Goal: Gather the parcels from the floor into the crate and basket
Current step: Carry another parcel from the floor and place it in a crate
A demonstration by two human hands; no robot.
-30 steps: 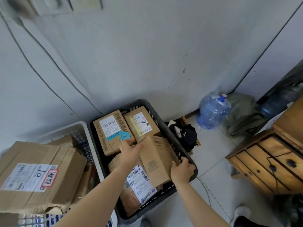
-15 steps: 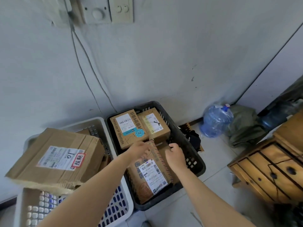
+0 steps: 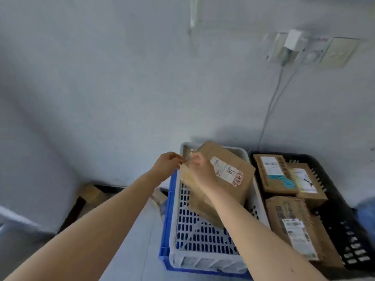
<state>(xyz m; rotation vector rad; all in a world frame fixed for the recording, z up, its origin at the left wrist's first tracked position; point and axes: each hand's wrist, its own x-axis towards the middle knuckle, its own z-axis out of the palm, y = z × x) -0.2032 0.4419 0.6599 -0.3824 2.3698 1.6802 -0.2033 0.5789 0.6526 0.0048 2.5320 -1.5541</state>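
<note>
A white slotted crate [image 3: 203, 258] sits nested in a blue crate [image 3: 166, 230] at the middle. A large brown parcel [image 3: 229, 159] with a white label lies tilted in its far end. My right hand [image 3: 199, 169] is closed on that parcel's left edge. My left hand [image 3: 168, 163] hovers just left of it at the crate's far-left corner, fingers pinched; blur hides what they hold. To the right, the black basket [image 3: 353, 236] holds several labelled cardboard parcels [image 3: 292, 224].
A small cardboard box [image 3: 91, 192] lies on the floor against the wall at left, another brown piece [image 3: 159, 196] beside the blue crate. A charger [image 3: 292, 42] is plugged into wall sockets; its cable [image 3: 272, 110] drops behind the basket.
The view has swung left. Both hands left the black basket and moved over to the large parcel in the white crate.
</note>
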